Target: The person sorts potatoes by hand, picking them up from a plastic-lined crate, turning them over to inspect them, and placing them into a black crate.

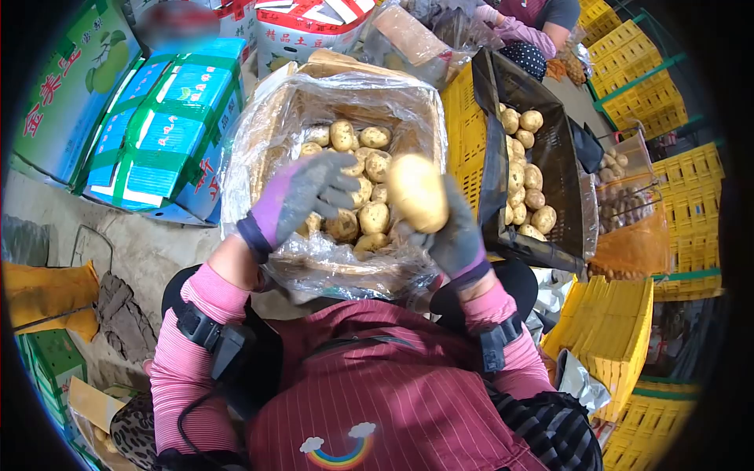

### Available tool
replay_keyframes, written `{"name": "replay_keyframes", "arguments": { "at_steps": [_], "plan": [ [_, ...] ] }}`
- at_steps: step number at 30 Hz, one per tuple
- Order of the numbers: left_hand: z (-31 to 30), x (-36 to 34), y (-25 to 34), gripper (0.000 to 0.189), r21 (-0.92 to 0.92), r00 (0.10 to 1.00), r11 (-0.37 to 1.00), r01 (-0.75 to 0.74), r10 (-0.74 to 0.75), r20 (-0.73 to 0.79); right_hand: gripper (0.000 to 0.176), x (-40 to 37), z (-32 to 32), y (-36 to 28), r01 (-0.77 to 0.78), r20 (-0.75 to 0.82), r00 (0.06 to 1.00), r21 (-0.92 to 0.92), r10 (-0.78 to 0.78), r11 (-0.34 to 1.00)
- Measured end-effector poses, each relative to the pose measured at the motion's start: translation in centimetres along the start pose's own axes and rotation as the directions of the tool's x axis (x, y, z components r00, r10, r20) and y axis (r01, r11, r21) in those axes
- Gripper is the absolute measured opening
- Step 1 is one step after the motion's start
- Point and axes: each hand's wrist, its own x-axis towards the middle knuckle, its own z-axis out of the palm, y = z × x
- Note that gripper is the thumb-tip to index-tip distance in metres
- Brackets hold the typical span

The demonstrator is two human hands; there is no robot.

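A large pale potato [416,192] is in my right hand [455,235], which wears a grey and purple glove and grips it from the right and below. My left hand [308,196], gloved the same way, hangs over the left part of a cardboard box [271,118] with its fingers apart and nothing in them. Clear plastic film [400,98] lines that box and folds over its rim. Several potatoes [374,217] lie inside, some with brown soil marks. Part of the pile is hidden behind my hands and the held potato.
Right of the box, a black crate [565,165] holds more potatoes [534,198] beside a yellow crate [463,125]. Blue cartons [169,125] with green tape stand at the left. Yellow crates [687,204] are stacked far right. Another person's pink sleeve [525,33] shows at the top.
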Motion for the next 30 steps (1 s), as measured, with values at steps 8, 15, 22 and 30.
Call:
{"name": "replay_keyframes", "arguments": {
  "at_steps": [8, 15, 22, 30],
  "plan": [
    [-2.1, -3.5, 3.0, 0.058, 0.002, 0.946, 0.987, -0.158, 0.152, -0.285, 0.061, 1.3, -7.2, -7.9, 0.432, -0.382, 0.873, 0.316, -0.304, 0.845],
    [-3.2, -4.3, 3.7, 0.049, -0.024, 0.917, 0.971, -0.239, 0.218, -0.334, 0.057, 13.9, 0.3, 8.5, -0.024, 0.293, 0.865, -0.786, 0.408, 0.618],
    [-2.5, -4.1, 4.6, 0.060, 0.023, 0.876, 0.989, -0.145, 0.139, -0.461, 0.082, 21.2, 0.7, 23.4, 0.193, 0.184, 0.668, -0.979, 0.721, 0.071],
    [-2.6, -4.7, 5.1, 0.054, 0.070, 0.881, 0.978, -0.196, 0.207, -0.425, 0.085, 20.5, -2.9, 22.5, -0.079, 0.072, 0.781, -0.974, 0.621, 0.212]
  ]
}}
